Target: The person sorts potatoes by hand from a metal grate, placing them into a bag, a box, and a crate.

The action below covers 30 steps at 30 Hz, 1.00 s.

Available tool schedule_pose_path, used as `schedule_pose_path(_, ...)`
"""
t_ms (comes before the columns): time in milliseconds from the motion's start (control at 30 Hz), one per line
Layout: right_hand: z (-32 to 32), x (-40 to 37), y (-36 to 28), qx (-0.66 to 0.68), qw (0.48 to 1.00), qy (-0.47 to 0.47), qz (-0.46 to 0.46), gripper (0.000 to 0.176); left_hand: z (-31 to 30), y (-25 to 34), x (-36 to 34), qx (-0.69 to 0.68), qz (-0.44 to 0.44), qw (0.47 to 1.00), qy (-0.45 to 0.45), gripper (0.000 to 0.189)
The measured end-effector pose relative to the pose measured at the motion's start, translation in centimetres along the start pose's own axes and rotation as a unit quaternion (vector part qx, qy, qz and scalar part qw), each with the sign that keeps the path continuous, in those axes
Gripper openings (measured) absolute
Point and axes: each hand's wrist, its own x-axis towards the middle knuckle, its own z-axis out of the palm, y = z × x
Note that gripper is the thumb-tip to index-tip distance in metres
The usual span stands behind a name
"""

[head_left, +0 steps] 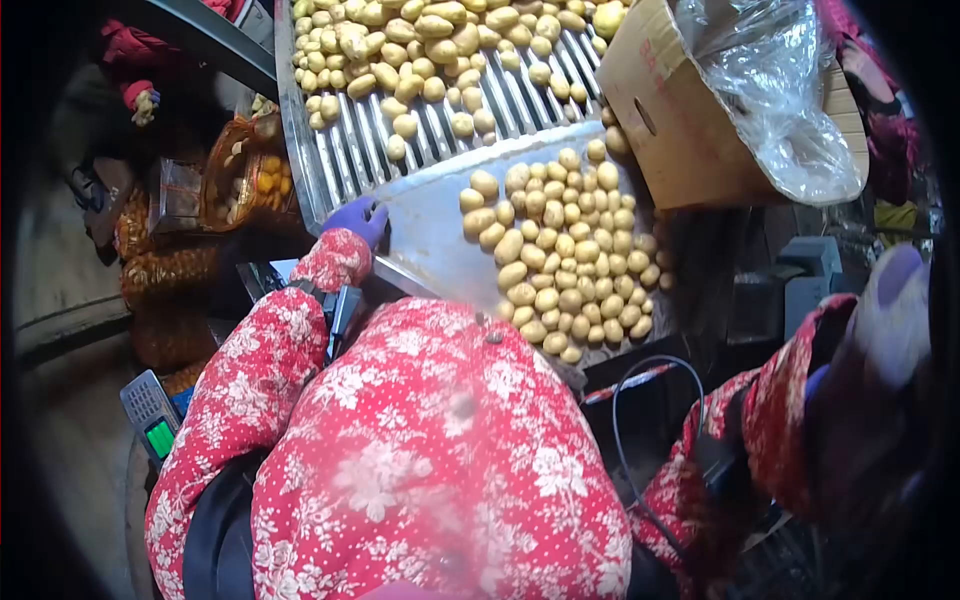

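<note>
My left hand [358, 221], in a purple glove, rests at the left rim of the metal sorting tray [425, 225]. Its fingers are slightly apart and nothing shows in them. To the right of it a heap of small potatoes [570, 250] lies on the tray's smooth part. Larger potatoes [420, 50] cover the far side of the ribbed rollers [350, 145]. At the far right, my right hand [893, 300] is raised, away from the tray. Blur and dark shadow hide its fingers and anything in them.
A cardboard box [680, 120] lined with clear plastic [770, 90] stands at the tray's right. Net sacks [170, 280] and a scale display [158, 435] are on the left. A cable [617, 410] loops near my right arm. Another person's hand [145, 105] shows at upper left.
</note>
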Motion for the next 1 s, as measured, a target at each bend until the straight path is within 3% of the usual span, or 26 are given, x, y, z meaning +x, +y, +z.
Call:
schedule_pose_path(167,1.1,0.0,1.9,0.000,0.999,-0.029,0.032,0.049,-0.3,0.5,-1.0,0.005,0.032,0.999,0.028,0.036)
schedule_pose_path(267,2.5,-2.9,5.6,-0.056,0.990,-0.045,0.118,0.034,0.8,-0.5,-0.5,-0.079,0.046,0.996,0.025,0.033)
schedule_pose_path(300,3.4,-4.8,7.9,-0.099,0.975,-0.070,0.188,0.030,0.9,-0.6,-0.4,-0.124,0.073,0.989,0.031,0.030)
schedule_pose_path(333,4.1,-7.3,10.8,-0.145,0.948,-0.104,0.263,0.026,1.4,-0.7,-0.1,-0.183,0.042,0.982,-0.001,0.029)
schedule_pose_path(400,5.3,-14.5,17.9,-0.283,0.860,-0.264,0.332,0.023,2.5,-0.2,-0.6,-0.298,-0.023,0.952,-0.071,0.029)
schedule_pose_path(433,5.8,-18.5,20.6,-0.295,0.872,-0.264,0.288,0.030,2.1,0.9,-0.9,-0.358,-0.050,0.921,-0.145,0.033)
schedule_pose_path(500,7.5,-21.5,23.5,-0.438,0.718,-0.393,0.372,0.042,0.8,3.8,-2.4,-0.468,-0.100,0.832,-0.281,0.041)
schedule_pose_path(600,9.3,-24.1,24.7,-0.531,0.672,-0.369,0.361,0.050,1.5,5.5,-4.1,-0.619,-0.159,0.652,-0.408,0.054)
schedule_pose_path(700,7.8,-24.4,26.1,-0.473,0.722,-0.348,0.366,0.053,2.2,6.5,-5.2,-0.641,-0.189,0.579,-0.466,0.058)
schedule_pose_path(733,7.5,-24.9,25.5,-0.420,0.794,-0.261,0.353,0.057,2.3,6.7,-5.5,-0.638,-0.191,0.578,-0.471,0.059)
schedule_pose_path(833,9.2,-24.2,24.4,-0.235,0.809,-0.106,0.529,0.058,1.3,9.0,-7.0,-0.661,-0.196,0.570,-0.448,0.058)
schedule_pose_path(867,10.6,-23.3,23.1,-0.127,0.801,-0.109,0.575,0.054,1.3,9.4,-7.3,-0.685,-0.185,0.536,-0.457,0.056)
schedule_pose_path(933,11.9,-21.9,20.7,-0.039,0.827,-0.096,0.552,0.047,2.1,8.0,-6.8,-0.693,-0.164,0.516,-0.475,0.052)
schedule_pose_path(967,11.8,-21.4,19.8,-0.061,0.865,-0.087,0.490,0.043,2.5,6.7,-5.8,-0.699,-0.154,0.508,-0.480,0.051)
schedule_pose_path(1000,10.6,-19.8,18.6,-0.110,0.869,-0.090,0.474,0.039,3.4,4.9,-4.7,-0.688,-0.152,0.531,-0.471,0.048)
